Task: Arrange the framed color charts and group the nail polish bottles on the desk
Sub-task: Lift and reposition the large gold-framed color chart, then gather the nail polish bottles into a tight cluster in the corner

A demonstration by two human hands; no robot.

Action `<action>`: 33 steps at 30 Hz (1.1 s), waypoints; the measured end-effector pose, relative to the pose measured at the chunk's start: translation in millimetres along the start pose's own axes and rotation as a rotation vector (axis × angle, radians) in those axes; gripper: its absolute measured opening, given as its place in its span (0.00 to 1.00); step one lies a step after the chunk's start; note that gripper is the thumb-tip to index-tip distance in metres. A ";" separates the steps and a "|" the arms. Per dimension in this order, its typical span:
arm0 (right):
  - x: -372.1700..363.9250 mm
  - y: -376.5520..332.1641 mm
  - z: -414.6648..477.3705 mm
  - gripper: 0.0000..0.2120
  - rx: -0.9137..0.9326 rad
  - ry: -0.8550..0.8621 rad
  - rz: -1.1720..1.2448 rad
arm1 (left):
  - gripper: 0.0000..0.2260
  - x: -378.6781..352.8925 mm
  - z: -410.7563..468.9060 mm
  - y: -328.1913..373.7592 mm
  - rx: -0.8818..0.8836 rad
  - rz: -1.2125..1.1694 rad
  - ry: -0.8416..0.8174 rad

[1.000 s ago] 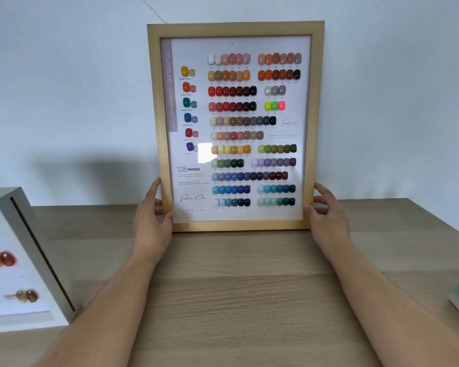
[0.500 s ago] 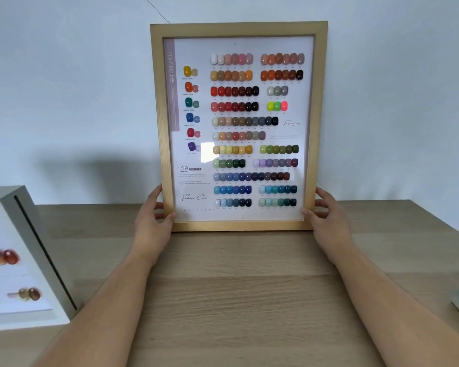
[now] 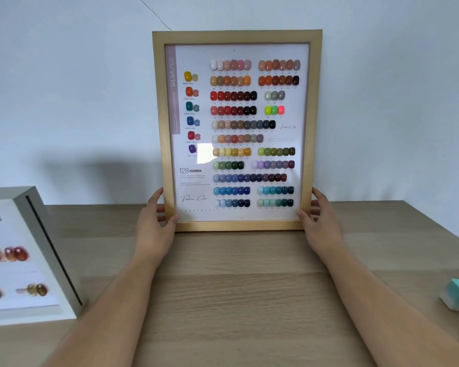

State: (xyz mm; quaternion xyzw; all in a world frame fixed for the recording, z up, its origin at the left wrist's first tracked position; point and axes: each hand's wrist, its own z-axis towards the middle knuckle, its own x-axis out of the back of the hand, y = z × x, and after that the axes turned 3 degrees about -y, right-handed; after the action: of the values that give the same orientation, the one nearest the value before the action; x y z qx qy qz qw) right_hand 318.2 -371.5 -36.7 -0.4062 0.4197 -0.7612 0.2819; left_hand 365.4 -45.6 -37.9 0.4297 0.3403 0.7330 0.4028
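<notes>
A: Where to find the wood-framed colour chart (image 3: 236, 131)?

B: Upright on the desk (image 3: 236, 287), near the wall (image 3: 64, 75). Gripped at both lower corners by left hand (image 3: 154, 223) and right hand (image 3: 321, 223), thumbs in front, fingers curled behind.

A: Next?

B: Probably lean back gently, square up, release evenly.

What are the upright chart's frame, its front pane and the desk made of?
Frame: light wood, matte; faint grain shows. Pane: glass or acrylic, glossy; it bears a bright square reflection. Desk: wood or wood-look laminate, matte, straight grain lines.
</notes>
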 end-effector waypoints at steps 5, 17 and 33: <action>9.3 -5.3 -26.3 0.24 0.088 0.064 -0.007 | 0.29 -0.1 -29.1 12.2 -0.055 0.132 0.059; 77.2 -22.4 -138.4 0.12 0.243 0.122 -0.076 | 0.22 -17.0 -154.6 92.2 -0.287 0.035 -0.169; 251.0 4.5 -228.9 0.11 0.199 0.458 -0.100 | 0.16 -117.3 -246.3 208.2 -0.478 -0.114 -0.543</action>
State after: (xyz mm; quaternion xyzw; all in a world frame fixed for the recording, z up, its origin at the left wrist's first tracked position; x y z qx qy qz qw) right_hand -5.3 -473.2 -17.5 -0.2137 0.3750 -0.8839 0.1800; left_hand 116.5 -279.2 -2.0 0.4830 0.0634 0.6274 0.6075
